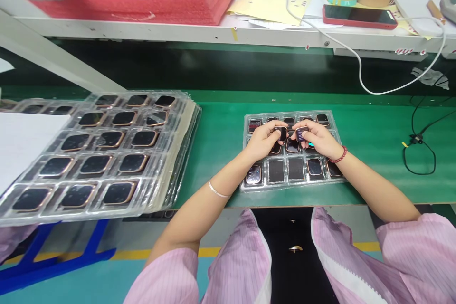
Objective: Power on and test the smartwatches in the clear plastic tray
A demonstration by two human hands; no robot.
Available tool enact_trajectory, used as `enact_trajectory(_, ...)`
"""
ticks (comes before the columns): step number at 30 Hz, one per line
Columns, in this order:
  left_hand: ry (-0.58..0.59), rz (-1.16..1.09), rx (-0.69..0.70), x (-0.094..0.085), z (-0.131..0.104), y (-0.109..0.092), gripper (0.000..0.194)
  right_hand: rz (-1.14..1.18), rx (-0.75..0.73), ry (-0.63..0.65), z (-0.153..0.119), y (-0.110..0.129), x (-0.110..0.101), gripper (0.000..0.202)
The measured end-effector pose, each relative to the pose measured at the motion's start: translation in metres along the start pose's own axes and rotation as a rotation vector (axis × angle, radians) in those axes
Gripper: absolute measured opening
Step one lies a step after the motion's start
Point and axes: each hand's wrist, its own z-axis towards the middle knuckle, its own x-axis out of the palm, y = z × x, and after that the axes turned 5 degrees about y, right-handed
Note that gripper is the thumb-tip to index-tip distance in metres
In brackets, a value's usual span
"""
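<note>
A clear plastic tray (260, 185) of square watch faces lies on the green table in front of me. Above its middle, my left hand (265, 138) pinches one watch face (281, 132) between thumb and fingers. Close beside it on the right, my right hand (318, 137) holds another watch face (301, 133), whose screen shows small text. Both hands cover part of the tray's upper rows. In the front row, two pockets near the middle show no watch face, with faces on either side of them.
At the left stand stacked clear trays (149, 199) of watch faces, with a white sheet (28, 147) on them. A shelf above bears red foam (213, 0), papers and a phone (359, 16). A white cable (359, 66) hangs down; black cables (415, 139) lie right.
</note>
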Motion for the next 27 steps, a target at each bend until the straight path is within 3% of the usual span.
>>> enact_trajectory(27,-0.007,0.007,-0.003,0.0009,-0.0002,0.0003,0.026,0.004,0.006,0.004,-0.0004,0.0011,0.0010,0.025)
